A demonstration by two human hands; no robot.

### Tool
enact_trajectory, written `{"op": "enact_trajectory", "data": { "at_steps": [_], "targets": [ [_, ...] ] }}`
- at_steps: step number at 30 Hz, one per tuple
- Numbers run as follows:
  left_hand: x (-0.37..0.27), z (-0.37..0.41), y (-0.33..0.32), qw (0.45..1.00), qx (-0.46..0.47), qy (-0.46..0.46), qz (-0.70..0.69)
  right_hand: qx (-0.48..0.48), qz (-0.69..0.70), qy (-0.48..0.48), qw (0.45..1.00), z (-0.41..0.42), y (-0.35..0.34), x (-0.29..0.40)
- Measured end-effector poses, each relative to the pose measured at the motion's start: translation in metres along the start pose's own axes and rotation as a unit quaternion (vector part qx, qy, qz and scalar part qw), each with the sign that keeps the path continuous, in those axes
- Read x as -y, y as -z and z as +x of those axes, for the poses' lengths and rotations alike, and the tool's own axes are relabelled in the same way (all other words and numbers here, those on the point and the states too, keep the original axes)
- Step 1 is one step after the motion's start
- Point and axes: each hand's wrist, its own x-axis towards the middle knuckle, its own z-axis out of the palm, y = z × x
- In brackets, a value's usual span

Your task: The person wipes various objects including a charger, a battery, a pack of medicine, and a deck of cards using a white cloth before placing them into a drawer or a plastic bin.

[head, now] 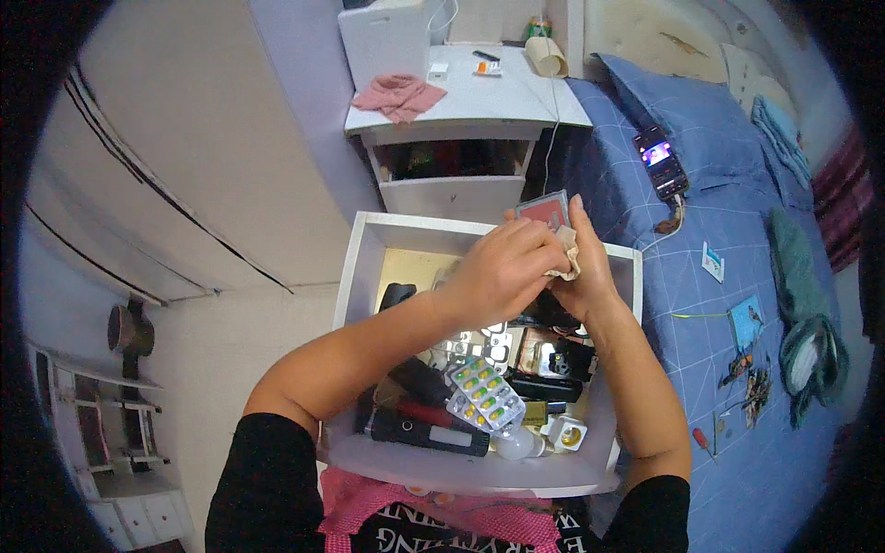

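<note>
Both hands are over an open white drawer [484,477] filled with small items. My right hand [588,256] holds a flat red case with a grey rim [546,211]. A crumpled beige cloth [568,252] is pinched in my left hand [508,269], against the case's lower part. Below the hands in the drawer lie blister packs of green and yellow capsules [487,394], a black flashlight [425,435], a white light bulb [518,444] and a white square fitting [568,434]. My forearms hide part of the drawer's contents.
A white desk [505,97] with a pink cloth [399,95] stands ahead. On the right, a bed with a blue sheet [677,470] bears a lit phone [660,162] on a cable, a red-handled screwdriver [700,438], a bunch of keys [758,390] and a green garment [795,269].
</note>
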Motion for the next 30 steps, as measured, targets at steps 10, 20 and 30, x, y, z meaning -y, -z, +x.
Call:
{"op": "enact_trajectory", "data": {
  "at_steps": [10,20,30],
  "targets": [
    [0.041,0.002,0.018,0.990,-0.106,0.088,0.015,0.104,-0.075,0.019,0.992,-0.008,-0.002,-0.003],
    [0.029,-0.003,0.016,0.996,-0.003,0.082,-0.044,0.046,-0.110,0.051,0.992,-0.001,0.012,-0.004],
    [0.034,-0.001,0.026,0.982,-0.033,0.181,0.046,0.018,-0.109,0.084,0.990,-0.005,0.014,0.000]
  ]
}}
